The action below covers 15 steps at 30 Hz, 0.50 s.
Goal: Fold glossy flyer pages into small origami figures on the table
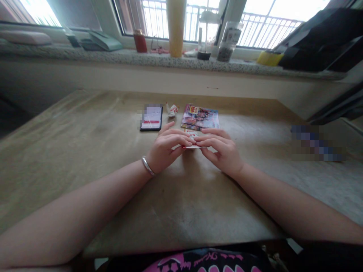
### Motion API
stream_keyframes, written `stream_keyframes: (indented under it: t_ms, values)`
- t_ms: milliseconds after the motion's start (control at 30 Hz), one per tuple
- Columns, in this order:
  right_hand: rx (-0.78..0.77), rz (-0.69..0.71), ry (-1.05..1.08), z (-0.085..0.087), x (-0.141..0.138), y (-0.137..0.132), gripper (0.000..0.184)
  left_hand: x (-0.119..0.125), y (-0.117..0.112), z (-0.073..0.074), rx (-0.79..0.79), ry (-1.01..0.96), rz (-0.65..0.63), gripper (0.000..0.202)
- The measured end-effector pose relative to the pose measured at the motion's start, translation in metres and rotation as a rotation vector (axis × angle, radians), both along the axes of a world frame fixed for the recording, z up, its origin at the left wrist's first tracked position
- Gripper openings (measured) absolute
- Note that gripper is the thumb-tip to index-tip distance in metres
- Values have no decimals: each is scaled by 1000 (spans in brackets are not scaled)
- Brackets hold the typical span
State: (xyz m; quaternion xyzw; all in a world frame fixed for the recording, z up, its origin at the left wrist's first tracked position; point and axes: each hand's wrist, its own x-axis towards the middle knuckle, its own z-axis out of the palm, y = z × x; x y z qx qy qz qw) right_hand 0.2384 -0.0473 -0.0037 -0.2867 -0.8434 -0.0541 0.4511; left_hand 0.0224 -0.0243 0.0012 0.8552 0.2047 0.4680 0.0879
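Observation:
Between my two hands is a small piece of white paper with red print (193, 146), held just above the table. My left hand (169, 145), with a silver bangle at the wrist, pinches its left side between thumb and fingers. On the right side, my right hand (219, 147) grips the paper the same way, and the fingertips of both hands nearly meet on top. Much of the paper is hidden under the fingers. Just beyond the hands lie a folded white-and-red paper piece (172, 110) and a colourful printed leaflet (200, 116).
A phone (152, 118) with a lit screen lies left of the folded paper. A blurred blue item (316, 143) rests at the table's right. Along the granite windowsill (113, 56) stand a red-capped container (140, 40), a tall yellow cylinder (176, 28), clear containers and a black bag (323, 41).

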Motion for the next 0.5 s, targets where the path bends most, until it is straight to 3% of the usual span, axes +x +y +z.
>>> stream_keyframes:
  t_ms: [500]
  values:
    - [-27, -63, 20, 3, -2, -3, 14, 1, -2, 1, -72, 3, 19, 10]
